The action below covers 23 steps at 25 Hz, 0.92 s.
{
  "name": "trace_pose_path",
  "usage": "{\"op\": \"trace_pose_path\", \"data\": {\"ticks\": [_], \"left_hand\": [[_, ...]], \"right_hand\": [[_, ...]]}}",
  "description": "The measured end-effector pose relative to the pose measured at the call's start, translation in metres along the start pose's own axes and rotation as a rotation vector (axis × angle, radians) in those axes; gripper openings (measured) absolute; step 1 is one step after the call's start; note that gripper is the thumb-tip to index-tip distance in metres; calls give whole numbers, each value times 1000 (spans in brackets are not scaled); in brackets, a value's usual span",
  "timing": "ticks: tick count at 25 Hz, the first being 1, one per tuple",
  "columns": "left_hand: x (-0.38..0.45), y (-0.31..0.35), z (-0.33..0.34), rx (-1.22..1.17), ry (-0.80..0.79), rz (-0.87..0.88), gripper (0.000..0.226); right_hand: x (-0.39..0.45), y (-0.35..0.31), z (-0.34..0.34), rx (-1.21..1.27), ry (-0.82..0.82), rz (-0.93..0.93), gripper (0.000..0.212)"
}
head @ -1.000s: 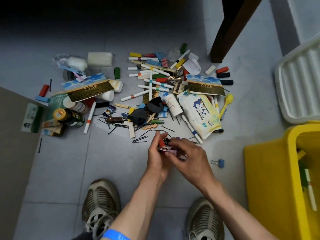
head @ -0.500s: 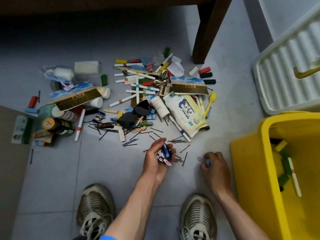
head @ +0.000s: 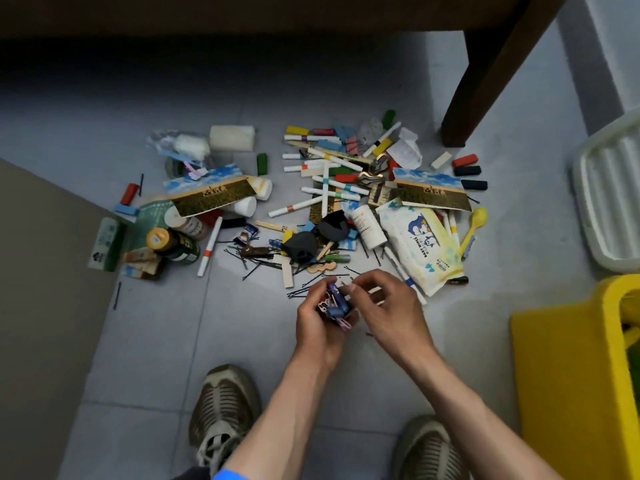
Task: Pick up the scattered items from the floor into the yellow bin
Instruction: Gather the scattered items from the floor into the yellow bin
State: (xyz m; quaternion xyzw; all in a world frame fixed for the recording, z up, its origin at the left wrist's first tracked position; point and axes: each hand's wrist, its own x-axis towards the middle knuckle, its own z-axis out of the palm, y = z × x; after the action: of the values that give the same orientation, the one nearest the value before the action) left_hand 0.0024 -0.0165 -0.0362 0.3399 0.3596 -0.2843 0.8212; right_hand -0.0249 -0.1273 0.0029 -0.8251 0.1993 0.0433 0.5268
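Observation:
My left hand (head: 317, 320) is palm up over the floor and grips a bunch of small binder clips (head: 335, 301), blue and pink. My right hand (head: 386, 306) meets it from the right, its thumb and fingertips curled and pinching a clip at the bunch. Just beyond both hands lies the scattered pile: white markers (head: 325, 188), black hairpins (head: 258, 263), a baby wipes pack (head: 420, 249), coloured blocks and bottles. The yellow bin (head: 568, 375) stands at the right edge, an arm's length right of my hands; its inside is mostly out of frame.
A dark wooden table leg (head: 485, 81) stands behind the pile. A white ribbed tray (head: 609, 202) lies beyond the bin. A brown board (head: 41, 271) covers the floor on the left. My two shoes (head: 225, 407) are planted below the hands.
My right hand went to a blue binder clip on the floor near the bin, then came back left to the left hand's bunch. The view swung back left.

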Motion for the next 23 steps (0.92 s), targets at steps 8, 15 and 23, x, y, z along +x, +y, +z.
{"op": "trace_pose_path", "data": {"ticks": [8,15,23], "left_hand": [[10,40,-37,84,196,42,8],[17,50,-46,48,200,62,16],[13,43,-38,52,169,58,18]], "right_hand": [[78,14,58,-853,-134,-281,30],[78,20,67,-1040,-201,-310,27],[65,26,54,-811,-128,-172,12]]}}
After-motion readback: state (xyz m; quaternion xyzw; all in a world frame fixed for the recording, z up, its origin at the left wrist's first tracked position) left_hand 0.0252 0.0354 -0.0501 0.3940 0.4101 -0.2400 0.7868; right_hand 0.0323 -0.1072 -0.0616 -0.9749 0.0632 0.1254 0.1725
